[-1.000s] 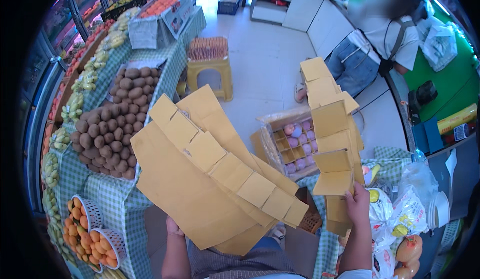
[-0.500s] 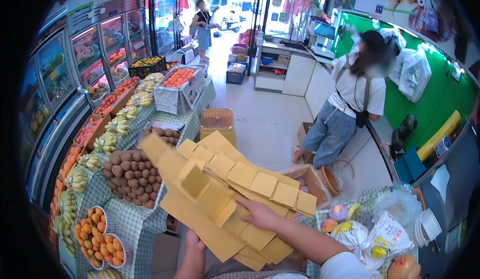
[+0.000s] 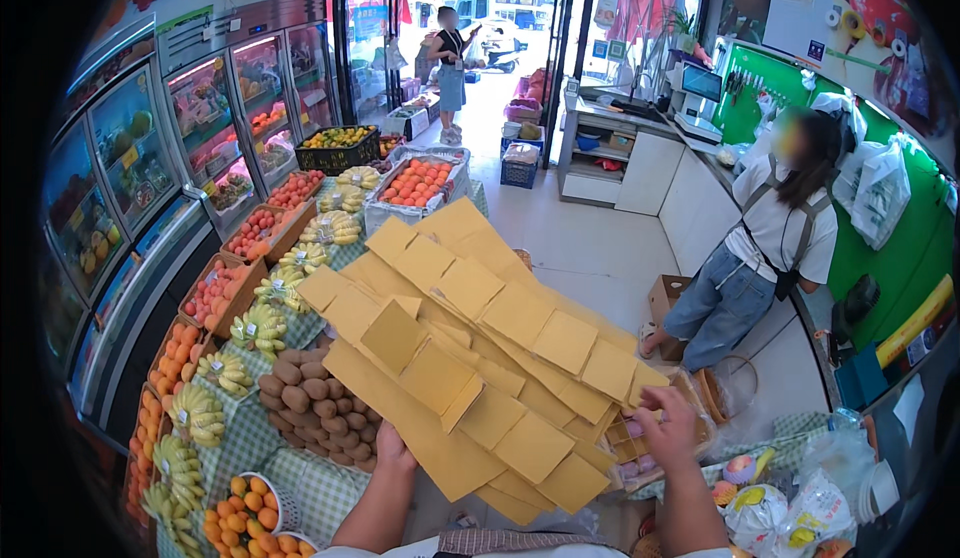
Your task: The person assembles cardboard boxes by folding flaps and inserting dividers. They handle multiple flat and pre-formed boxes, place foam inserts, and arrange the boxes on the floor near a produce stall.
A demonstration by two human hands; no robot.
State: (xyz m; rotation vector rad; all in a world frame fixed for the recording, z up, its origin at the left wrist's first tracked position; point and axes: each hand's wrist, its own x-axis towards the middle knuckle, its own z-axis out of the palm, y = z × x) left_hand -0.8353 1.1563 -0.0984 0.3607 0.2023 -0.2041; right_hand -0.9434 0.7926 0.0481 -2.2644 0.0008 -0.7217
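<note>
A wide stack of flat yellow-brown cardboard sheets point(image 3: 515, 358) with square folded flaps lies slanted in front of me, upper left to lower right. My left hand point(image 3: 393, 450) is closed around its lower left edge; the fingertips are hidden beneath the sheets. At the right end of the stack is my right hand point(image 3: 668, 426), its fingers bent and apart. The fingertips are close to the cardboard edge, and whether they touch it I cannot tell. Just below that hand an open carton point(image 3: 690, 398) shows a divider grid and pale purple items, partly covered by the sheets.
On the left, a checkered-cloth stand point(image 3: 325, 478) bears brown kiwifruit point(image 3: 320, 403), bananas point(image 3: 258, 326) and orange fruit point(image 3: 240, 518). Glass fridges point(image 3: 130, 148) line the left wall. A person point(image 3: 780, 218) stands at the right counter; another person point(image 3: 450, 73) is near the doorway. Bagged fruit point(image 3: 755, 513) sits lower right.
My right hand has moved from the top of the sheets to their right end. The blurred upper-left flap now lies still. The view has shifted left, and the person at the counter has turned.
</note>
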